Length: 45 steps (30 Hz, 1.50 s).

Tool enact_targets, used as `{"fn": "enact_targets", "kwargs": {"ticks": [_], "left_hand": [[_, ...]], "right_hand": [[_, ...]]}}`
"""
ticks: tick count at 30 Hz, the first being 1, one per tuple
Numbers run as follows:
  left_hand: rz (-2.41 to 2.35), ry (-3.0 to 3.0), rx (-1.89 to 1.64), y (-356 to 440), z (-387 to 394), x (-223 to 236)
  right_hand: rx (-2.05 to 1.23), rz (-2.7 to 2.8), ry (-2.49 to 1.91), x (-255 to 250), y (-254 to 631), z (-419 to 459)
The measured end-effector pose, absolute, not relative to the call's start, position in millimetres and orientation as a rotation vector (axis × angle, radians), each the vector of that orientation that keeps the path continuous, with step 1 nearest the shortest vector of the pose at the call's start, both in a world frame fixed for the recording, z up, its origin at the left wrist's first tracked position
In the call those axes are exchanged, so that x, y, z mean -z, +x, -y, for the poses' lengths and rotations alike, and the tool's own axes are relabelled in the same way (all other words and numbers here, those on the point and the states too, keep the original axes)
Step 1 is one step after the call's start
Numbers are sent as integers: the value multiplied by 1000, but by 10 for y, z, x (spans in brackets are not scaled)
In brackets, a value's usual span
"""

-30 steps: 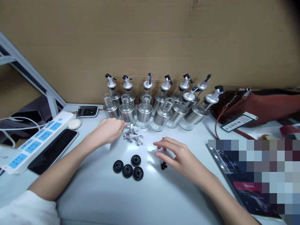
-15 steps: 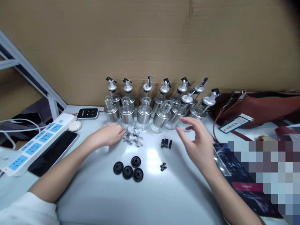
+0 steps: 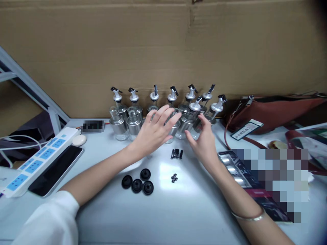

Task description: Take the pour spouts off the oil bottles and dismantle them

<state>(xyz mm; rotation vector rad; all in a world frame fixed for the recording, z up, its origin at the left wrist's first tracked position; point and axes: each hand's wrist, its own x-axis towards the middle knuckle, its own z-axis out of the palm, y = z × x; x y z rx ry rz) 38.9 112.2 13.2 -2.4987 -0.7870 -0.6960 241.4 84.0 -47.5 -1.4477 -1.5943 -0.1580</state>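
Left hand (image 3: 154, 133) farther right, bottles (image 3: 186, 124) apparently beyond.

Metal-sleeved glass bottles (image 3: 186, 124) upright in rows, some spout-topped

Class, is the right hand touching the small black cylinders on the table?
Apart: the head view shows a strip of tabletop between the right hand and the small black cylinders.

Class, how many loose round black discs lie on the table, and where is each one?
4, grouped on the table: the left disc, the back disc, the middle disc and the front right disc. All four are in plain view.
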Motion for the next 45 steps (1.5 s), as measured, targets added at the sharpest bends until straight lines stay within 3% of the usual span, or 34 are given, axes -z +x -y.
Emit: {"fn": "enact_targets", "kwargs": {"ticks": [6, 12, 22, 31, 34, 39, 45], "left_hand": [[929, -2522, 545, 647, -1324, -187], [893, -2566, 595, 548, -1302, -154], [784, -2418, 1219, 214, -1004, -375], [880, -2614, 1300, -46, -1036, -543], [894, -2672, 1330, -95, -1015, -610], [1029, -2865, 1245, -62, -894, -663], [980, -3008, 979, 67, -819, -563]], "right_hand": [[9, 1499, -1440, 433, 2314, -948], [114, 1487, -1422, 459, 2309, -1006], [-20, 1320, -1384, 311, 2214, -1098], [-50, 1322, -1242, 283, 2174, -1138], [63, 1427, -1161, 190, 2110, -990], [545, 1809, -979, -50, 1977, -732], [533, 1980, -897, -72, 1937, -708]]}}
